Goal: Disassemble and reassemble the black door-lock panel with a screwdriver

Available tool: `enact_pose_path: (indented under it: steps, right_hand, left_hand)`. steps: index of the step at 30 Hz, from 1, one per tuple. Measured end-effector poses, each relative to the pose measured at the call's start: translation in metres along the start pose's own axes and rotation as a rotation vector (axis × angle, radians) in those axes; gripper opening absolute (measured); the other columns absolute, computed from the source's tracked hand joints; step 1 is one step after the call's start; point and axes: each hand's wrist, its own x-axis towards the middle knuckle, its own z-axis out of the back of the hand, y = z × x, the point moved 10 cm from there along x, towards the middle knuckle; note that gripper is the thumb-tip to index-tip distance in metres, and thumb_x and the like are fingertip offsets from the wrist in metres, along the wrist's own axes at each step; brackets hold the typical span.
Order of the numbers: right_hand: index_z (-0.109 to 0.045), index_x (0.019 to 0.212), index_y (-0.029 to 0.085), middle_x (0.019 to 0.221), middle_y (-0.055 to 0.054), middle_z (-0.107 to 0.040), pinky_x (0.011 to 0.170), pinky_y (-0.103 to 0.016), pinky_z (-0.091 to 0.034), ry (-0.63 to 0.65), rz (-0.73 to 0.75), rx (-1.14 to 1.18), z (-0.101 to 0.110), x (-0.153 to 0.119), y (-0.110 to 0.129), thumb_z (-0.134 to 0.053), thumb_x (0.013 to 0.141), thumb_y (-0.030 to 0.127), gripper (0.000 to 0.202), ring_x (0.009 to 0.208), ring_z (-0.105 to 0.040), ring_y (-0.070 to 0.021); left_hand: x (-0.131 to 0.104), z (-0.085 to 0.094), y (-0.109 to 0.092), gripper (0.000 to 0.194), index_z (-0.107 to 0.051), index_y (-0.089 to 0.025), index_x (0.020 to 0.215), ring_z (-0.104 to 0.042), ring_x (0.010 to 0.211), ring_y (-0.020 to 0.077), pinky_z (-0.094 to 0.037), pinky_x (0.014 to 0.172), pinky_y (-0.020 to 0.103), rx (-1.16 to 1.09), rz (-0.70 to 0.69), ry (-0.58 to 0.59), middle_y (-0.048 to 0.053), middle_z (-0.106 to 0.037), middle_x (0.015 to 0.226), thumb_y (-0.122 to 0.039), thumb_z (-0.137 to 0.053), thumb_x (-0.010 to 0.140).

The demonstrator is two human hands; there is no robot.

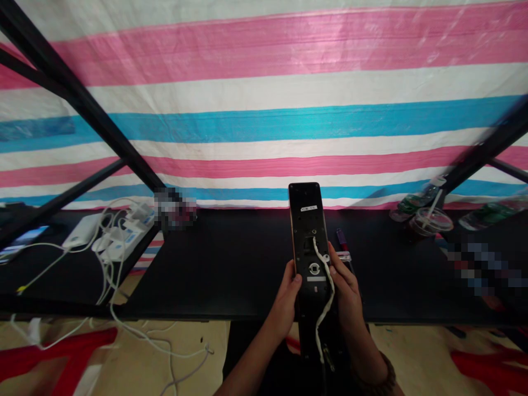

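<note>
Upright in front of me is a long black door lock panel (305, 225), its back side towards me. It has a small white label near the top and a round fitting with a square hole around the middle. My left hand (285, 300) grips its left edge, the thumb lying on the back face. On the opposite edge my right hand (347, 294) is closed around the panel. A white-wrapped cable (332, 291) comes out of the panel's middle and hangs down past its lower end. Near the cable's lower part dangles a small thin piece (329, 357) that I cannot make out.
A purple tool or pen (341, 238) lies on the black table (206, 275) behind my right hand. Power strips (124, 242) with tangled white cables are at left. A lidded plastic cup (431, 221) and plastic bottles (408, 204) stand or lie at right. Striped sheeting (264, 121) hangs behind.
</note>
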Motion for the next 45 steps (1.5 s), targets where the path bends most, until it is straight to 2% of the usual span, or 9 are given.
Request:
enact_pose_path:
  steps: [8,12,17,21,29,36,41,45]
  right_hand:
    - [-0.065,0.133,0.032,0.142,0.000,-0.062,0.119,-0.045,-0.034,0.015,0.009,-0.020,-0.003,0.001,0.004,-0.075,0.082,0.041,0.052,0.136,-0.053,-0.0274]
    - [-0.066,0.131,0.029,0.139,-0.002,-0.064,0.113,-0.045,-0.042,-0.002,-0.053,-0.030,-0.005,0.004,0.002,-0.078,0.078,0.043,0.056,0.129,-0.059,-0.0287]
    - [-0.073,0.121,0.028,0.129,-0.004,-0.071,0.113,-0.048,-0.041,-0.048,-0.111,-0.059,-0.002,0.015,-0.008,-0.083,0.069,0.045,0.056,0.127,-0.061,-0.0302]
    - [-0.076,0.115,0.027,0.121,-0.005,-0.075,0.110,-0.049,-0.045,-0.083,-0.134,-0.099,0.005,0.024,-0.023,-0.086,0.065,0.045,0.054,0.119,-0.066,-0.0308]
    - [-0.079,0.109,0.023,0.117,-0.008,-0.077,0.112,-0.052,-0.041,-0.104,-0.061,-0.189,0.010,0.047,-0.035,-0.086,0.061,0.047,0.054,0.117,-0.067,-0.0313]
    - [-0.076,0.115,0.023,0.119,-0.006,-0.076,0.113,-0.052,-0.041,-0.107,-0.025,-0.160,0.007,0.055,-0.048,-0.083,0.066,0.047,0.054,0.117,-0.067,-0.0296]
    - [-0.071,0.123,0.022,0.127,-0.008,-0.072,0.113,-0.050,-0.041,-0.097,-0.012,-0.165,0.007,0.056,-0.062,-0.078,0.072,0.044,0.056,0.119,-0.067,-0.0282]
    - [-0.071,0.124,0.023,0.131,-0.007,-0.069,0.115,-0.051,-0.038,-0.094,-0.005,-0.159,0.011,0.058,-0.071,-0.076,0.075,0.042,0.053,0.123,-0.065,-0.0277]
  left_hand:
    - [0.001,0.009,0.013,0.054,-0.063,-0.022,0.126,-0.062,0.122,0.0280,-0.045,0.106,0.038,-0.020,0.034,-0.059,0.008,-0.069,0.127,-0.053,-0.074,0.083]
    - [0.000,0.012,0.011,0.055,-0.065,-0.021,0.123,-0.065,0.116,0.0283,-0.047,0.102,0.037,0.030,0.033,-0.120,0.008,-0.072,0.119,-0.057,-0.073,0.082]
    - [0.001,0.023,0.018,0.053,-0.069,-0.019,0.115,-0.065,0.113,0.0281,-0.046,0.101,0.037,0.112,0.038,-0.227,0.009,-0.073,0.118,-0.061,-0.068,0.083]
    - [0.009,0.033,0.032,0.053,-0.069,-0.019,0.111,-0.066,0.112,0.0286,-0.045,0.102,0.038,0.130,0.066,-0.254,0.011,-0.074,0.116,-0.063,-0.067,0.083]
    - [0.026,0.046,0.040,0.055,-0.071,-0.016,0.104,-0.066,0.112,0.0295,-0.043,0.106,0.040,0.088,0.026,-0.295,0.012,-0.075,0.108,-0.065,-0.070,0.078]
    - [0.038,0.054,0.036,0.054,-0.068,-0.017,0.115,-0.063,0.120,0.0301,-0.042,0.107,0.041,0.213,0.001,-0.250,0.013,-0.072,0.121,-0.062,-0.064,0.086]
    - [0.044,0.064,0.043,0.048,-0.067,-0.019,0.121,-0.059,0.128,0.0299,-0.037,0.113,0.041,0.169,0.008,-0.266,0.013,-0.069,0.130,-0.051,-0.069,0.085]
    - [0.046,0.069,0.047,0.047,-0.067,-0.021,0.121,-0.057,0.131,0.0297,-0.035,0.116,0.041,0.165,-0.002,-0.283,0.012,-0.068,0.132,-0.048,-0.072,0.083]
